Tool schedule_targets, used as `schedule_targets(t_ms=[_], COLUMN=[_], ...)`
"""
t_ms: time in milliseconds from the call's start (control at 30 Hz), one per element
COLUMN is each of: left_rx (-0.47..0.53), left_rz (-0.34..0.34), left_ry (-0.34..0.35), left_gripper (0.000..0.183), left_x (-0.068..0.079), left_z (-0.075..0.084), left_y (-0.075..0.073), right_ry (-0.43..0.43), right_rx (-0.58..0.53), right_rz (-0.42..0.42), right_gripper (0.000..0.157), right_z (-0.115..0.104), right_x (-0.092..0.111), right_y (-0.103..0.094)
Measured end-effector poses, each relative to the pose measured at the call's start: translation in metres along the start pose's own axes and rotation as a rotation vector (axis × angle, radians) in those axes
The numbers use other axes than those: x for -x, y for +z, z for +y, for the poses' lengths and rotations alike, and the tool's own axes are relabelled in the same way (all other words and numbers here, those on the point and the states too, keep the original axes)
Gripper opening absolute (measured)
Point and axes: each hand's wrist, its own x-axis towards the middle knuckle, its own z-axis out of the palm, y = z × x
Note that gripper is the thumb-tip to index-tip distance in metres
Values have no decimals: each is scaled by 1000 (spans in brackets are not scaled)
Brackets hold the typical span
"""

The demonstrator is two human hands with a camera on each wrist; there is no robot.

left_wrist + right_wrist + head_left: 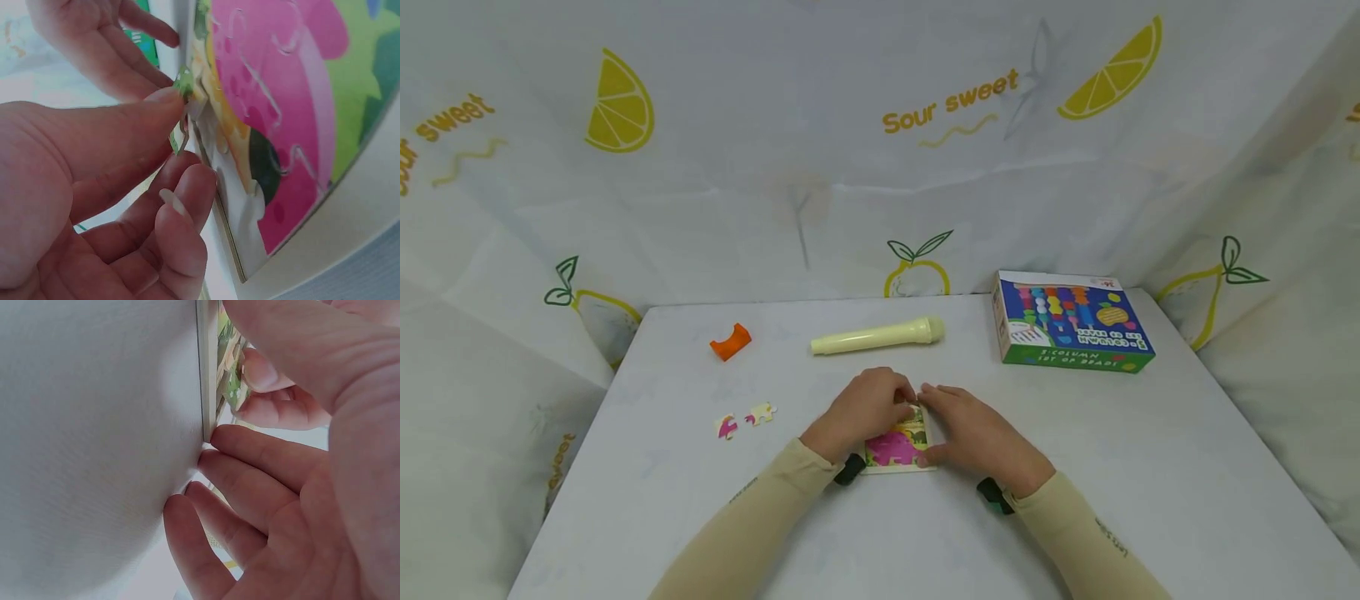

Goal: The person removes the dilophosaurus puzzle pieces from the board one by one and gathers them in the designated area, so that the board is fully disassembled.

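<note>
A jigsaw puzzle board with a pink animal picture and a pale frame lies on the table. My left hand is over its upper left part. Between thumb and fingers it pinches a small green-printed puzzle piece, tilted above a bare patch near the board's edge. My right hand rests along the board's right side with fairly straight fingers. Its index fingertip touches the frame near a corner, and its thumb lies at the lower right of the picture. The left hand hides part of the board in the head view.
Two loose puzzle pieces lie left of the board. Farther back are an orange curved block and a pale yellow microphone-shaped stick. A bead-set box stands at the back right, before a printed curtain.
</note>
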Motion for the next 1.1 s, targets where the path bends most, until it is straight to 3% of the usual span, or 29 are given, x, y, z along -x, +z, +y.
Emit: schedule_targets(t_ms=[100,300,500,733,900,1100], left_rx=[60,182,219,241,248,234], left_rz=[5,-53,-84,-78,-41,-5], left_ry=[-8,-57,-99,-100,-126,-240], left_gripper=[7,8,9,9,8,8], left_x=[0,0,-1,1,17,50], left_z=[-2,-5,-9,-15,-32,-69], left_y=[-2,-7,-11,-23,-35,-65], right_ry=[1,2,-8,-17,12,11], right_rx=[0,16,27,17,-1,12], right_rz=[1,0,2,-2,-26,-28], right_gripper=[98,96,95,94,92,94], right_z=[0,0,1,-1,-4,-4], right_x=[0,-1,-1,-2,-1,1], right_y=[0,1,2,1,0,-1])
